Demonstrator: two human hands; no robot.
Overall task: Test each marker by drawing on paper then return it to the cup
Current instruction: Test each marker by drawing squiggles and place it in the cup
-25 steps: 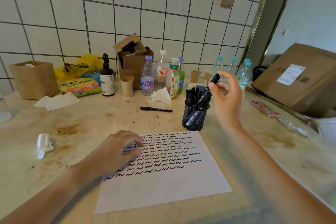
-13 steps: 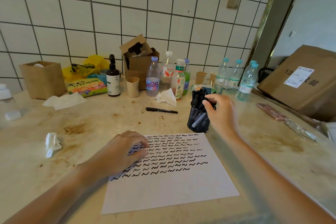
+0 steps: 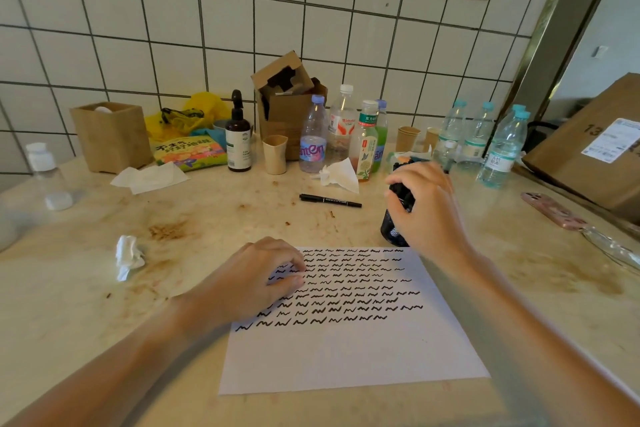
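R hand point(image 3: 424, 204) is curled over the top of the mesh cup point(image 3: 393, 230), fingers bunched around the black markers point(image 3: 401, 192) standing in it; looks like a pinch on one or more caps, but which one I can't tell, hand hides most of it. L hand point(image 3: 256, 282) lies on the paper point(image 3: 346, 350), fingers loosely bent, tips pressing the sheet's left edge, holding nothing. Prob there to pin the sheet so it won't slide during strokes. Cup sits just past the paper's top-right corner, touching or nearly, so reach is short. Paper's upper half is full of squiggle rows, lower half blank. One stray marker point(image 3: 330, 200) lies flat on the counter point(image 3: 86, 288), apart from the cup.
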